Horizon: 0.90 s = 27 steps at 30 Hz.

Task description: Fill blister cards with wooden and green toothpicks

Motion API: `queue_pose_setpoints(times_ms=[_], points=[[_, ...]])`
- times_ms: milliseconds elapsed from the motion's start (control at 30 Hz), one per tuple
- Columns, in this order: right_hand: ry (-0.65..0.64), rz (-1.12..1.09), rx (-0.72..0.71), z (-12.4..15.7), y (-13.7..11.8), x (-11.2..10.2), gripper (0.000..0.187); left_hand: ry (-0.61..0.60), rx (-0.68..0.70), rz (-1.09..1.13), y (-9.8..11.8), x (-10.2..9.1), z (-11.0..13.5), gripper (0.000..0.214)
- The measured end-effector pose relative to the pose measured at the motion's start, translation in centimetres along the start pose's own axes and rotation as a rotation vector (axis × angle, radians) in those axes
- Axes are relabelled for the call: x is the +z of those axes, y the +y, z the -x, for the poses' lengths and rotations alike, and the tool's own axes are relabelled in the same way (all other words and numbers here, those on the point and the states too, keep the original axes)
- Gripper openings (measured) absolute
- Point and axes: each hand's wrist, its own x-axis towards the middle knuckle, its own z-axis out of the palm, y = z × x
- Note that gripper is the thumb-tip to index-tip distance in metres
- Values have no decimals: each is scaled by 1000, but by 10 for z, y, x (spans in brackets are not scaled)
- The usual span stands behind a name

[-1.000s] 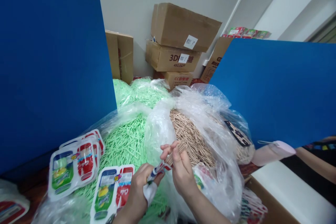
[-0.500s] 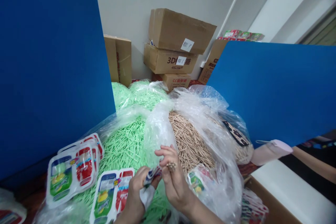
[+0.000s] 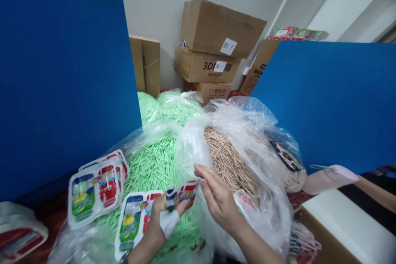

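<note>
While the left hand (image 3: 168,218), a white wrap at its thumb, grips one printed packet (image 3: 182,194) above the green sticks, the right hand (image 3: 220,199) is spread with its fingers extended just beside the packet's edge; whether they touch is unclear. One flat packet (image 3: 128,220) lies beneath the left forearm. Farther left sits a pile of packets (image 3: 95,194), at least three, their exact number hidden by overlap. Ahead, one bag of green sticks (image 3: 151,163) stands beside one bag of brown sticks (image 3: 230,161), both too full to count; at least one more green bag (image 3: 179,109) lies behind. A dark red surface (image 3: 57,219) shows at the left, its kind unclear. At the right are one pink bottle (image 3: 331,179) and another person's arm (image 3: 375,193). Two blue partitions (image 3: 68,82) flank the place, and beyond them five cardboard boxes (image 3: 222,29), three stacked, stand near a pale wall (image 3: 148,4).
</note>
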Motion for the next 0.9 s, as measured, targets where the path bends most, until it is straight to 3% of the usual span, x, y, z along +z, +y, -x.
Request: queue_pose_setpoints(times_ms=[100, 200, 300, 467, 533, 667, 767, 900], points=[[-70, -14, 21, -1, 8, 3, 36, -24, -122, 35, -1, -4, -1, 28], [27, 2, 114, -2, 17, 3, 29, 31, -213, 209, 1, -8, -3, 39], [-30, -20, 96, -7, 20, 1, 27, 53, -273, 274, 6, -13, -4, 43], [-264, 94, -57, -29, 9, 6, 19, -35, -132, 29, 22, -21, -5, 26], [-293, 153, -119, -37, 6, 13, 27, -86, -81, -17, 27, -26, -6, 20], [-281, 122, -121, -47, 1, 23, 32, -247, -88, -39, 31, -45, -10, 16], [-263, 5, -120, -44, -3, 22, 15, -152, -95, -122, 26, -58, -12, 24], [14, -117, 72, -15, 0, 24, 26, 42, -106, -43, 13, -69, -13, 29]])
